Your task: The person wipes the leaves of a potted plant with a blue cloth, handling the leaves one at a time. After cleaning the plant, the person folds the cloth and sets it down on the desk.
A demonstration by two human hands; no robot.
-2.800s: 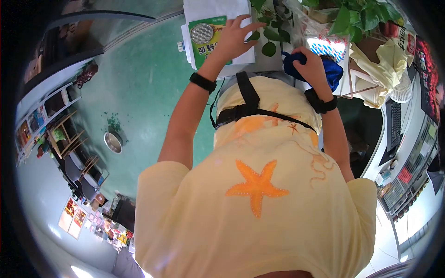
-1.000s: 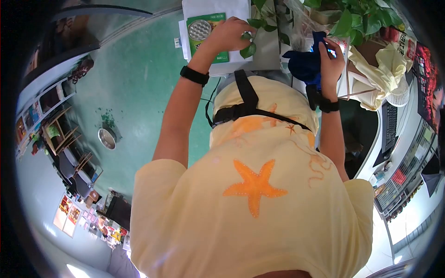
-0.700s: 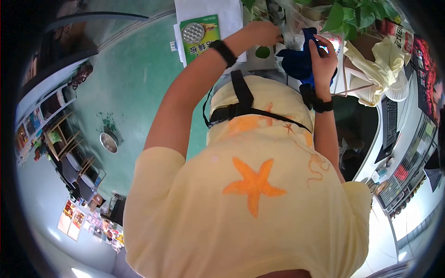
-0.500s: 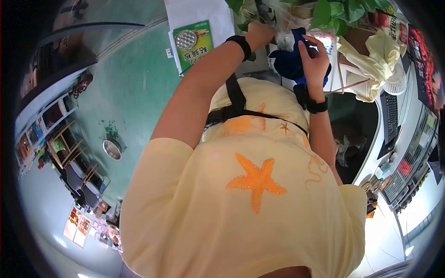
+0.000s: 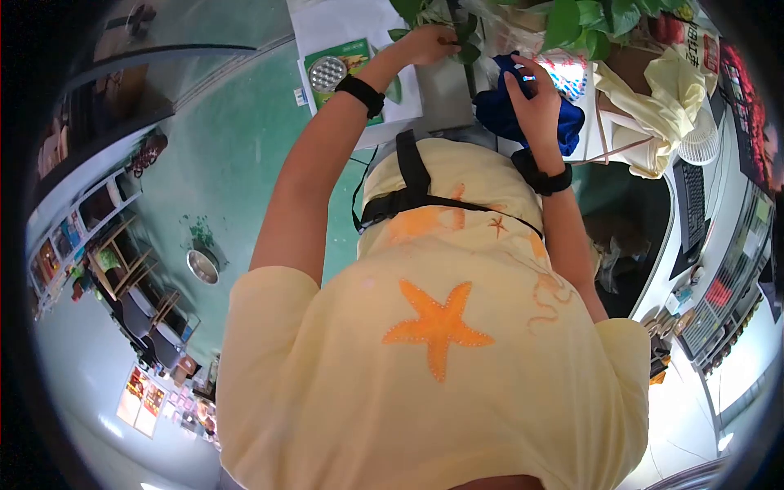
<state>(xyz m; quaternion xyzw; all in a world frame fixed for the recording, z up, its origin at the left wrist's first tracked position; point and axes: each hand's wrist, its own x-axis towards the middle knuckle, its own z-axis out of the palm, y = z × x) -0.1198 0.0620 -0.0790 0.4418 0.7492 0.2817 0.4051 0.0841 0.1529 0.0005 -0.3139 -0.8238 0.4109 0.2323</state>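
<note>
My left hand (image 5: 431, 46) is closed, its fingertips at the stem of a leafy green plant (image 5: 467, 52) near the top edge. The exact spot of its grip is small and partly hidden. My right hand (image 5: 536, 104) has its thumb and fingers bent around a bunched dark blue cloth (image 5: 498, 110), which lies partly under the hand. Behind the cloth is a white plastic bag with a coloured print (image 5: 565, 72). Broad leaves (image 5: 563, 28) of the plant hang above my right hand.
To the left, a green printed packet (image 5: 353, 55) and a round metal piece with holes (image 5: 327, 73) lie on a white surface (image 5: 400, 122). A pale yellow cloth (image 5: 670, 98), white fan (image 5: 700, 140) and keyboard (image 5: 691, 204) are on the right. A metal bowl (image 5: 202, 266) sits on the green floor.
My left hand has moved left and slightly up, with a leaf now hanging below its wrist. The right hand has shifted slightly left and stays at the blue cloth.
</note>
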